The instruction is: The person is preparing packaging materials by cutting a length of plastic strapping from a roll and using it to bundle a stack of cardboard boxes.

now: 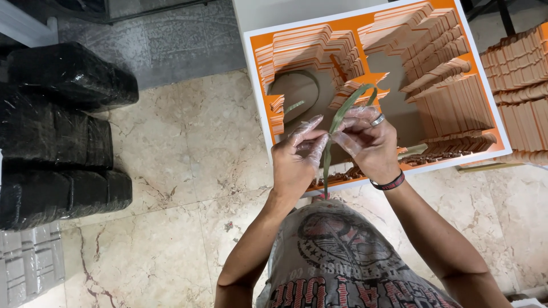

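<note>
Two hands work at frame centre, over the near edge of a tray. Largest first: marble floor (171,171), beige with dark veins, fills most of the view; a grey textured strip runs across at 11 o'clock.

Black plastic-wrapped bundles (57,131) are stacked on the floor at 9 o'clock, with a grey moulded piece (28,259) below them at 8 o'clock.

At 1 o'clock, a white-rimmed orange tray (260,85) sits on what looks like a white counter (274,11). It holds stacks of flat orange-tan cut-outs (445,102), some upright in rows, some leaning. The middle is bare, so the stacks ring the working gap. More of the same stacks (519,63) sit outside the tray at 3 o'clock.

The person's printed grey shirt (342,256) is at 6 o'clock.

Left hand (297,157) and right hand (371,142) both wear thin clear gloves; ring and dark wristband on the right. Between them is a thin green strip (337,122): it loops up above the right hand and a tail hangs straight down between the hands. Left fingers (311,134) are pinched shut on the strip near its middle; right fingers (348,142) are closed on it just beside them. Judging by the close pinch and the loop, the hold keeps the strip taut, likely for tying or knotting. Another green strip (414,150) lies in the tray just beside the right hand.
</note>
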